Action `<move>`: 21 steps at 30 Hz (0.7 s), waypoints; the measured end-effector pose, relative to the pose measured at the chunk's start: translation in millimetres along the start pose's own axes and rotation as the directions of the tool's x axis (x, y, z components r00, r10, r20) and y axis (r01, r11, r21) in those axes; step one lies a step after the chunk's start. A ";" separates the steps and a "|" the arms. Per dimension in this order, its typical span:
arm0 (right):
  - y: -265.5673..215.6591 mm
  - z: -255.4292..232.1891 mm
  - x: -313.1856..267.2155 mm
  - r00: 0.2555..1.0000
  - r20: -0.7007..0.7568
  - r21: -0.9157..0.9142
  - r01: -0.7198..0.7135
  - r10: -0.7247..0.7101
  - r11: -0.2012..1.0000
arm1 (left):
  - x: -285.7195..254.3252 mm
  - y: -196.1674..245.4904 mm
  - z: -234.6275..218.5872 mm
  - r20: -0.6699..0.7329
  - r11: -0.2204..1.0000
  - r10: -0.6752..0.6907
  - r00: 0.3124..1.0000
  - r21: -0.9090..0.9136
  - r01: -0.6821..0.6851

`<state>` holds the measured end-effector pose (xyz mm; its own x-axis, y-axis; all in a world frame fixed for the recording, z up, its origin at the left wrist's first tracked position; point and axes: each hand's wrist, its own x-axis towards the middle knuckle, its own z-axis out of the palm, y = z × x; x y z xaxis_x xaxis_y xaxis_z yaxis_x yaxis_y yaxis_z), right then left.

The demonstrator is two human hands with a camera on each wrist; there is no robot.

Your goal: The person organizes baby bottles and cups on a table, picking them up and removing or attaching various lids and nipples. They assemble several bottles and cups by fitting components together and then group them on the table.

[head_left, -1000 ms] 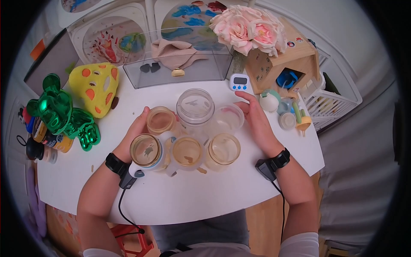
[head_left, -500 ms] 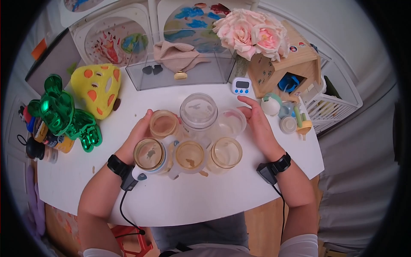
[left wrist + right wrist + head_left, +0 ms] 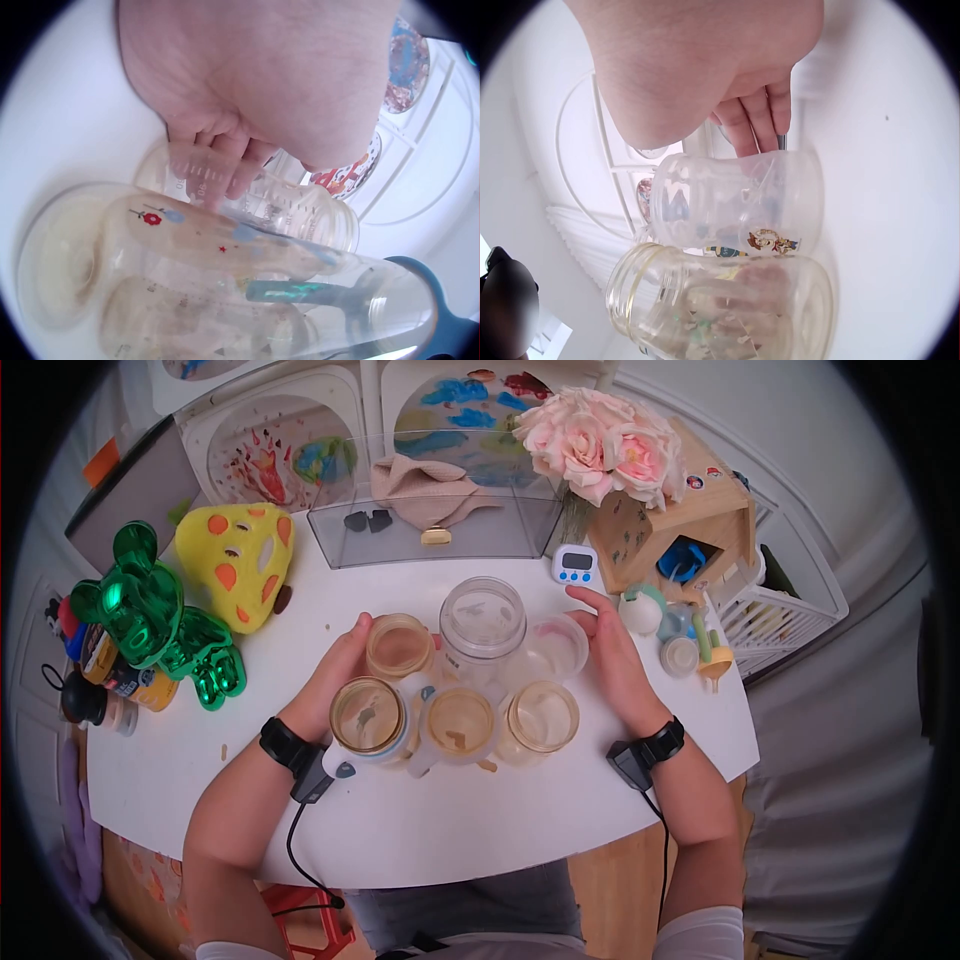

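Bottles (image 3: 545, 722) look light, stiff, slick; hold their sides. Left hand (image 3: 338, 672) cups the far-left bottle (image 3: 400, 648); right hand (image 3: 622, 672) spreads loosely.

Table: white, broad, with a curved front edge (image 3: 450, 835)
Wall: plain and pale, at the upper right (image 3: 800, 440)
Back row: white frames around paint-smeared rounded panels (image 3: 285, 455), beyond the table
Right side: a white slatted rack (image 3: 795, 635), then a grey curtain (image 3: 840, 790) hanging in folds
Floor: warm wood-toned boards (image 3: 615, 865)
Under the table: red stool (image 3: 280, 902), partly hidden
Light: soft, shadows faint
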<state>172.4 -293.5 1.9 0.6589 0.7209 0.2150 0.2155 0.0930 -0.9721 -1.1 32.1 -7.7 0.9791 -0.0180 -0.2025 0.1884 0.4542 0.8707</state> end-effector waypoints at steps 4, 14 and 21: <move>-0.2 -1.2 1.4 1.000 0.001 -0.009 0.017 -0.017 1.000 | -1.1 0.7 0.2 -0.031 1.000 -0.011 0.999 0.018 0.012; 4.0 -5.7 3.1 0.999 -0.013 -0.012 0.035 -0.035 0.999 | -0.9 7.6 7.3 0.040 1.000 0.000 0.999 -0.023 0.001; -0.4 -5.6 3.3 0.998 -0.020 -0.043 0.062 -0.063 0.997 | -2.6 7.7 8.1 0.044 0.999 -0.016 0.999 -0.051 0.018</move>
<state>178.5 -295.0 3.5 0.6581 0.6998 0.2780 0.2870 0.1082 -0.9518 -1.5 28.4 3.2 0.9785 -0.0639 -0.1963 0.2017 0.4989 0.8429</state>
